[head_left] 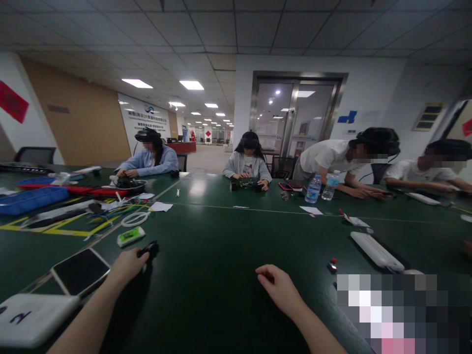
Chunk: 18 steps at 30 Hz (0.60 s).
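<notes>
My left hand (127,265) is closed around a small black object (150,248) whose end sticks out past my fingers, just above the dark green table (221,255). My right hand (278,290) rests on the table with its fingers curled under, and nothing shows in it. A black phone (81,270) lies left of my left hand. A small green and white device (131,236) lies just beyond that hand. A small red-capped item (333,264) sits to the right of my right hand.
A white power strip (376,251) lies at the right, a white box (31,319) at the near left. A blue tray (31,199), cables and yellow floor-tape markings fill the far left. Two water bottles (313,189) stand mid-table. Several other people sit working along the far side.
</notes>
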{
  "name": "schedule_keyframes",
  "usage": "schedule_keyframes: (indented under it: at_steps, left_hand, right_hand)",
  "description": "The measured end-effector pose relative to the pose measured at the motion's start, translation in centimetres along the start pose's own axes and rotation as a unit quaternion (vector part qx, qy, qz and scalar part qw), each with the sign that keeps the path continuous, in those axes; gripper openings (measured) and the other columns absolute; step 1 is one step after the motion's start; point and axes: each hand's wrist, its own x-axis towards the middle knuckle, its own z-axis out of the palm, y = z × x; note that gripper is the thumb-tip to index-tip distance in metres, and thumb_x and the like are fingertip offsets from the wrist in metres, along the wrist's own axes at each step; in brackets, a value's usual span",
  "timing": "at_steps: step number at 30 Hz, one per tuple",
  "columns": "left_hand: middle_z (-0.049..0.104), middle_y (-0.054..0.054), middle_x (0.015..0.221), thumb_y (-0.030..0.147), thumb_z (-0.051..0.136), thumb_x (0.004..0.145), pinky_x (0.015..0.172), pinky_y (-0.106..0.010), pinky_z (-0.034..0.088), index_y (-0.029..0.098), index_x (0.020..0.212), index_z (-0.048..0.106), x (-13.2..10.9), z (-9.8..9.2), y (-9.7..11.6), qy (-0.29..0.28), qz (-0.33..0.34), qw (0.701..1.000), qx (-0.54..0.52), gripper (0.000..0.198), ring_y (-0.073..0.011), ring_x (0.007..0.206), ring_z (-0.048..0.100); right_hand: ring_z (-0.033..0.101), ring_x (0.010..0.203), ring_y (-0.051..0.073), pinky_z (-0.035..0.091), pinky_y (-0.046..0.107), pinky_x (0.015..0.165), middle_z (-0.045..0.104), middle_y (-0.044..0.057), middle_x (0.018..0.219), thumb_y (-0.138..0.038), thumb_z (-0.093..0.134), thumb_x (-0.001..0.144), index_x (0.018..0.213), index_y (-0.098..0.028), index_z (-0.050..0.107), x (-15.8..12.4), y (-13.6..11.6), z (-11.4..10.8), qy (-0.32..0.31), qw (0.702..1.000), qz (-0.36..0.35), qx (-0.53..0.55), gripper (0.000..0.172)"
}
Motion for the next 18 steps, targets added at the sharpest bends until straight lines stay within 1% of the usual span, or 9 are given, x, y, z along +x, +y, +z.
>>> schedule_keyframes:
  at_steps: [3, 6, 8, 9, 10, 12, 14, 16, 18]
  left_hand:
    - [0.067, -0.018, 0.094, 0.037, 0.038, 0.081, 0.075, -0.033, 0.047, 0.003, 0.105, 0.063, -0.6, 0.4, 0.9, 0.005, 0.010, 0.999, 0.037, 0.049, -0.0312, 0.093, 0.062]
    - [0.061, -0.018, 0.106, 0.039, 0.037, 0.083, 0.081, -0.032, 0.045, 0.005, 0.111, 0.059, -2.3, 2.0, 3.4, 0.011, 0.050, 0.998, 0.039, 0.050, -0.0286, 0.100, 0.058]
    - [0.057, -0.018, 0.112, 0.039, 0.040, 0.082, 0.084, -0.034, 0.044, 0.006, 0.115, 0.057, -4.3, 3.6, 5.8, -0.007, 0.116, 0.993, 0.011, 0.050, -0.0267, 0.100, 0.057]
    - [0.056, -0.016, 0.113, 0.038, 0.041, 0.082, 0.087, -0.034, 0.043, 0.007, 0.116, 0.056, -5.5, 4.5, 7.1, -0.023, 0.163, 0.986, -0.011, 0.049, -0.0254, 0.100, 0.056]
    - [0.056, -0.014, 0.113, 0.037, 0.043, 0.080, 0.089, -0.033, 0.042, 0.010, 0.115, 0.057, -6.9, 5.3, 8.4, -0.044, 0.216, 0.975, -0.037, 0.046, -0.0237, 0.100, 0.055]
    - [0.056, -0.010, 0.109, 0.035, 0.048, 0.078, 0.090, -0.032, 0.041, 0.017, 0.110, 0.060, -9.7, 6.7, 10.6, -0.105, 0.326, 0.936, -0.083, 0.038, -0.0212, 0.100, 0.054]
    - [0.056, -0.007, 0.107, 0.030, 0.052, 0.076, 0.089, -0.030, 0.041, 0.021, 0.109, 0.060, -11.9, 7.5, 12.0, -0.159, 0.409, 0.892, -0.111, 0.035, -0.0195, 0.099, 0.052]
    - [0.055, -0.006, 0.107, 0.024, 0.055, 0.073, 0.088, -0.029, 0.041, 0.024, 0.108, 0.060, -13.3, 7.6, 12.6, -0.202, 0.454, 0.859, -0.127, 0.035, -0.0183, 0.098, 0.051]
    - [0.054, -0.005, 0.106, 0.021, 0.056, 0.072, 0.088, -0.029, 0.041, 0.024, 0.107, 0.060, -13.9, 7.4, 12.7, -0.222, 0.468, 0.845, -0.137, 0.035, -0.0180, 0.098, 0.050]
  right_hand:
    - [0.059, 0.092, 0.019, 0.048, 0.032, 0.080, 0.062, 0.001, 0.101, -0.026, 0.051, 0.083, 0.103, -0.024, 0.062, 0.0, 0.0, 0.0, -0.004, 1.000, 0.002, 0.003, 0.023]
    - [0.059, 0.092, 0.018, 0.048, 0.032, 0.080, 0.062, 0.001, 0.101, -0.025, 0.050, 0.084, 0.103, -0.025, 0.062, -0.1, -0.1, 0.1, -0.005, 1.000, -0.006, 0.003, 0.023]
    - [0.059, 0.091, 0.018, 0.048, 0.031, 0.080, 0.061, 0.001, 0.100, -0.025, 0.050, 0.084, 0.103, -0.025, 0.061, -0.3, -0.5, 0.3, -0.002, 1.000, -0.017, -0.002, 0.023]
    - [0.058, 0.091, 0.018, 0.048, 0.031, 0.079, 0.061, 0.002, 0.100, -0.025, 0.050, 0.084, 0.104, -0.025, 0.061, -0.4, -0.9, 0.4, -0.002, 1.000, -0.024, -0.006, 0.023]
    - [0.058, 0.090, 0.017, 0.047, 0.031, 0.078, 0.060, 0.002, 0.100, -0.026, 0.051, 0.083, 0.105, -0.026, 0.061, -0.7, -1.4, 0.6, -0.001, 0.999, -0.034, -0.010, 0.024]
    - [0.057, 0.091, 0.018, 0.047, 0.030, 0.078, 0.058, 0.002, 0.102, -0.027, 0.055, 0.081, 0.109, -0.027, 0.059, -1.2, -2.5, 0.8, -0.004, 0.998, -0.060, -0.023, 0.028]
    - [0.054, 0.097, 0.019, 0.043, 0.030, 0.084, 0.057, 0.003, 0.106, -0.027, 0.062, 0.075, 0.109, -0.027, 0.059, -1.8, -3.5, 1.0, -0.017, 0.994, -0.098, -0.041, 0.035]
    - [0.052, 0.100, 0.020, 0.041, 0.031, 0.087, 0.057, 0.002, 0.106, -0.026, 0.068, 0.069, 0.105, -0.027, 0.062, -2.3, -4.3, 1.2, -0.058, 0.989, -0.124, -0.062, 0.036]
    - [0.051, 0.098, 0.021, 0.041, 0.031, 0.085, 0.058, 0.001, 0.102, -0.026, 0.072, 0.065, 0.097, -0.027, 0.065, -2.5, -4.5, 1.3, -0.099, 0.983, -0.135, -0.080, 0.032]
